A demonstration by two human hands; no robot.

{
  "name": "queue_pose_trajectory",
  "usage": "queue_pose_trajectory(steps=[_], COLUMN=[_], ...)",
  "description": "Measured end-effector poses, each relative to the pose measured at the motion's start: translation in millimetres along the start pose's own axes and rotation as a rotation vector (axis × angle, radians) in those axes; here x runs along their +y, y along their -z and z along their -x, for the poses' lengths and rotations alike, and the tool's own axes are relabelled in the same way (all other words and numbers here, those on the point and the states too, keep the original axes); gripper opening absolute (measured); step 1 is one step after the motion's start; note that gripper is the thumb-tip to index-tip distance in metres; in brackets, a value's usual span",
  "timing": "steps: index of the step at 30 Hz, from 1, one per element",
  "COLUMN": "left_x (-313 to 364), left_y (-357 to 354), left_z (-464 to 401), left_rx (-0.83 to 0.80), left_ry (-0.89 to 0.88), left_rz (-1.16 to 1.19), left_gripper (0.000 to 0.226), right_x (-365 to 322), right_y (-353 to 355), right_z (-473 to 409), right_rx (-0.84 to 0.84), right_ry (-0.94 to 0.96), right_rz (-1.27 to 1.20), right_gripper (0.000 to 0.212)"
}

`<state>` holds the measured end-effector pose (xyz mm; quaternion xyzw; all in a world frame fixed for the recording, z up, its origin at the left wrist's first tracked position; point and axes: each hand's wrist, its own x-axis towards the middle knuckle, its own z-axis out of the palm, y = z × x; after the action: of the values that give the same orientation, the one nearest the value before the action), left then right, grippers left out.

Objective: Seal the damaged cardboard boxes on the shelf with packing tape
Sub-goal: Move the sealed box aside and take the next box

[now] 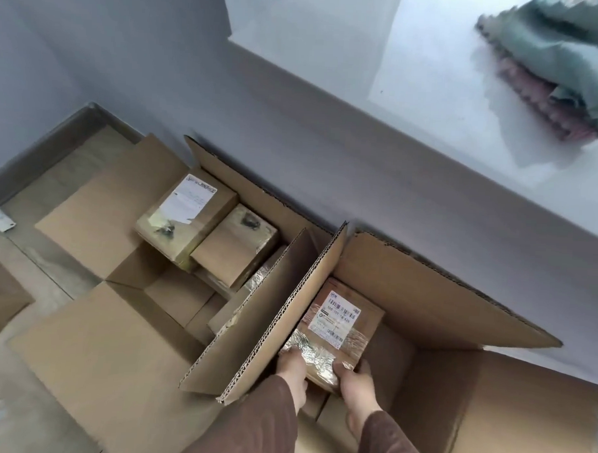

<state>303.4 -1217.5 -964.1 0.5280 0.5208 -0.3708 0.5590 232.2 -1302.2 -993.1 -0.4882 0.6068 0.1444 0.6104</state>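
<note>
Both hands (pixel 293 366) (pixel 356 379) grip taped parcel (pixel 341 327) near end, inside open carton (pixel 424 300).

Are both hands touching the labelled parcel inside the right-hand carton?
Touching. The head view shows the left hand and right hand gripping the near end of the labelled parcel, fingers wrapped over its taped edge, within the open carton.

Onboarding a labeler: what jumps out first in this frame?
Both hands, the left hand and right hand, grip a small taped parcel with a barcode label, held inside the big open carton at lower right. To its left, a second open carton holds more small parcels. A crumpled green cloth lies on the white ledge at top right.
</note>
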Motion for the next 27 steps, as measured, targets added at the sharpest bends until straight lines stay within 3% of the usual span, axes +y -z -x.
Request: queue_pose_trajectory(steps=[5,8,10,14,17,22,27], left_x=[5.1,10.4,18.7,37.5,60.5,112.9,149.3], left_y=[6.3,15.3,29.7,75.7,116.2,228.8,345.3], left_z=[20.1,61.9,110.0,224.5,298.7,444.7,563.8], left_rx=[-0.003,-0.082,-0.124,-0.221,-0.234,-0.197,-0.118], left_ry=[0.021,-0.006,0.003,-0.039,-0.084,-0.309,-0.646], left_rz=[0.010,-0.002,-0.014,-0.048,0.000,0.139,0.314], left_gripper=[0.061,0.053,0.040,0.045,0.043,0.049,0.051], right_x=[-24.4,-42.2,-57.5,-91.7,-129.2,-194.4,-231.4], right_y=[8.0,15.4,17.0,19.4,7.8,-35.5,-88.1], right_z=[24.4,65.5,111.9,221.8,304.6,478.7,629.6], right_rx=[-0.018,-0.020,-0.018,0.004,-0.035,-0.282,-0.508], right_ry=[-0.055,-0.027,0.021,0.121,0.209,0.403,0.592], right_rz=[0.022,0.063,0.084,0.110,0.179,0.337,0.404], right_gripper=[0.081,0.090,0.082,0.050,0.054,0.055,0.045])
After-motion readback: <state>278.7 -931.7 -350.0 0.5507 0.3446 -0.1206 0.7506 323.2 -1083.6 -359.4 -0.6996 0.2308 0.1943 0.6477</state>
